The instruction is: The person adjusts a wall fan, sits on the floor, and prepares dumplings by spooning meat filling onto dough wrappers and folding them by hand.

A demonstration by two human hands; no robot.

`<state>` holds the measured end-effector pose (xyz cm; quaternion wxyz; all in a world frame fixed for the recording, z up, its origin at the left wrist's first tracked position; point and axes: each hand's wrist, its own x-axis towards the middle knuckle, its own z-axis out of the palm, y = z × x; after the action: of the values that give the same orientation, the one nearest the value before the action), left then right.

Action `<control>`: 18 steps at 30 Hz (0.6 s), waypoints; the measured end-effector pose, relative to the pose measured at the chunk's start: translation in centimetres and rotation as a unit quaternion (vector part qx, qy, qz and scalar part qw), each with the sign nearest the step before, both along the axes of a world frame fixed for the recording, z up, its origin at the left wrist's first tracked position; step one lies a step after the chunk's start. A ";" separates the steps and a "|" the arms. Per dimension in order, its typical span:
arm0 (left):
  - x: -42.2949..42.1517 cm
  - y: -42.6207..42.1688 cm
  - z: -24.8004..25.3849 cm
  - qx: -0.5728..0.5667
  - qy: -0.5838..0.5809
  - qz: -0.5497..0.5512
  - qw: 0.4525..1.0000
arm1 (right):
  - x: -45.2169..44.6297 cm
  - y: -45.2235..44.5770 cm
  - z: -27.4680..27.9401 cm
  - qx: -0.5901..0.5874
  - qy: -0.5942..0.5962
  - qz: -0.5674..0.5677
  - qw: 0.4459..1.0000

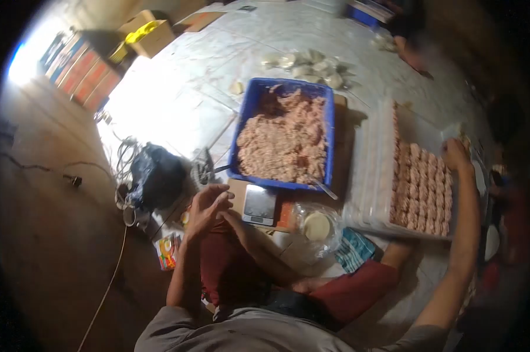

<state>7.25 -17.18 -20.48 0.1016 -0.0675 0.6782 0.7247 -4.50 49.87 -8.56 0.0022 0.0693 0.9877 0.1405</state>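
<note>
grey shirt (265,335), meatballs (421,190) beside right hand (455,155)

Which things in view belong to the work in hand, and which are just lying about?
Likely the job: blue tub of minced mixture, rows of shaped pieces, scale, round wrappers.

Seemingly lying about: dark plastic bag, cord, red-yellow packet.

Holds left hand (209,205) half-curled beside a scale (259,202), near a blue tub (330,135) of minced meat (282,141); extends right hand (456,155) beside a container (377,176) of meat portions (420,193)
</note>
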 end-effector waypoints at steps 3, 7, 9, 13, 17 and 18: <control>-2.9 -3.0 -0.8 -0.011 0.091 0.094 0.991 | -0.8 0.5 0.4 -0.036 0.000 -0.040 0.999; -11.8 -8.5 -4.3 -0.149 0.108 0.222 0.957 | 0.1 1.8 1.5 -0.133 0.030 -0.032 0.990; -18.1 -13.2 -11.4 -0.393 0.055 0.252 0.883 | 0.9 3.8 1.0 -0.209 0.138 0.065 0.966; -22.7 -15.3 -15.1 -0.735 -0.078 -0.024 0.673 | 6.0 -8.0 5.8 -0.185 0.179 0.017 0.966; -26.6 -18.3 -23.3 -0.610 -0.208 0.244 0.725 | 10.8 -12.5 5.9 -0.186 0.123 -0.085 0.971; -27.3 -18.8 -23.7 -0.570 -0.235 0.274 0.738 | 12.1 -12.7 5.2 -0.195 0.138 -0.057 0.969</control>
<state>-20.05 -35.98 -44.17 -0.0025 -0.4643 0.8710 0.1604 7.60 37.17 -3.33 -0.1124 0.1423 0.9812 -0.0666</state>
